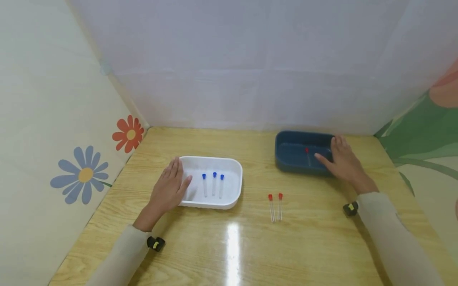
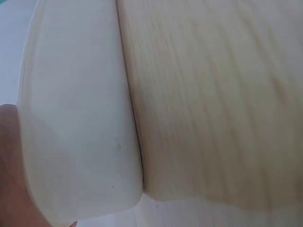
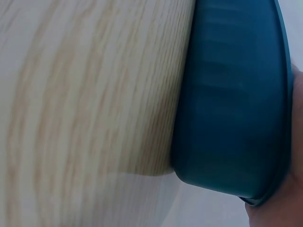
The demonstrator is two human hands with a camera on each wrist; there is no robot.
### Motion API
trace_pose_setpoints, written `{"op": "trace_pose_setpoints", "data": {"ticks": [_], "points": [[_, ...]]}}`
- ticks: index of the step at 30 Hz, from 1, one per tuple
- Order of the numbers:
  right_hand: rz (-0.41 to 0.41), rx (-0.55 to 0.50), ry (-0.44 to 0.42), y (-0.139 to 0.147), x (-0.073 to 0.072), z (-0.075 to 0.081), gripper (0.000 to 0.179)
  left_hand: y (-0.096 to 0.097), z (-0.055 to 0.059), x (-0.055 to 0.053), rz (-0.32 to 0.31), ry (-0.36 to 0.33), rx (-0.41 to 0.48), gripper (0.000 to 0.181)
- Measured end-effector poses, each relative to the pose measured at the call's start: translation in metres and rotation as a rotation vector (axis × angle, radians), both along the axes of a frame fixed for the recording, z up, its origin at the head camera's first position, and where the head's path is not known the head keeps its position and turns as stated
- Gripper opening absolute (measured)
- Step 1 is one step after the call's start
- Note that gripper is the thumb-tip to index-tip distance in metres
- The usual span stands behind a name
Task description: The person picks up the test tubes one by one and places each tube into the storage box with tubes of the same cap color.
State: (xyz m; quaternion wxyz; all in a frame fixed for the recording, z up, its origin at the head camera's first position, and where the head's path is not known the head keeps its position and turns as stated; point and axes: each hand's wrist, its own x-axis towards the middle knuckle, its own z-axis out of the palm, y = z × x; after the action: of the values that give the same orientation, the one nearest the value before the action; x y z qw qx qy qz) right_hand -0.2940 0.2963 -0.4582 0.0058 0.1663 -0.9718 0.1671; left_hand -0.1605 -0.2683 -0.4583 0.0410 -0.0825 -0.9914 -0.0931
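My left hand (image 1: 168, 187) rests against the left end of a white tray (image 1: 236, 186), fingers straight along that end, thumb reaching over the rim. Inside the tray lie three clear tubes with blue caps (image 1: 214, 174). On the other side, my right hand (image 1: 344, 161) touches the right end of a dark blue tray (image 1: 282, 161), fingers extended and thumb over its near rim. One red-capped tube (image 1: 306, 150) lies in that tray. Both wrist views show a tray's outer wall close up, the white wall (image 2: 80, 104) and the blue wall (image 3: 232, 94), with part of each hand at the rim.
Two red-capped tubes (image 1: 275, 196) lie side by side on the wooden table (image 1: 286, 254), in front of and between the trays. A white sheet (image 1: 232, 71) hangs behind the table. Flower-patterned panels (image 1: 53, 119) flank it.
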Motion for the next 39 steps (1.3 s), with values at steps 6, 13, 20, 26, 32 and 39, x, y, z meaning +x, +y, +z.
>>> {"op": "trace_pose_setpoints", "data": {"ticks": [6,13,20,26,32,39], "points": [[-0.014,-0.001,-0.001,0.001,0.001,0.002,0.100,-0.002,0.001,-0.001,-0.008,-0.006,0.000,0.078],[-0.033,-0.001,-0.016,0.001,0.009,0.008,0.100,-0.001,0.002,-0.002,-0.015,-0.007,0.009,0.078],[-0.039,-0.012,-0.026,0.001,0.015,0.010,0.101,-0.003,0.001,-0.003,-0.028,0.000,0.020,0.077],[-0.047,-0.019,-0.020,0.000,0.018,0.008,0.101,-0.005,0.002,-0.004,-0.047,0.021,0.035,0.077],[-0.033,-0.027,0.000,-0.003,0.020,0.002,0.101,-0.008,0.002,0.000,-0.047,-0.004,0.060,0.076],[-0.030,-0.034,0.006,-0.004,0.021,-0.004,0.101,-0.010,0.007,0.003,-0.053,-0.033,0.145,0.076]]}}
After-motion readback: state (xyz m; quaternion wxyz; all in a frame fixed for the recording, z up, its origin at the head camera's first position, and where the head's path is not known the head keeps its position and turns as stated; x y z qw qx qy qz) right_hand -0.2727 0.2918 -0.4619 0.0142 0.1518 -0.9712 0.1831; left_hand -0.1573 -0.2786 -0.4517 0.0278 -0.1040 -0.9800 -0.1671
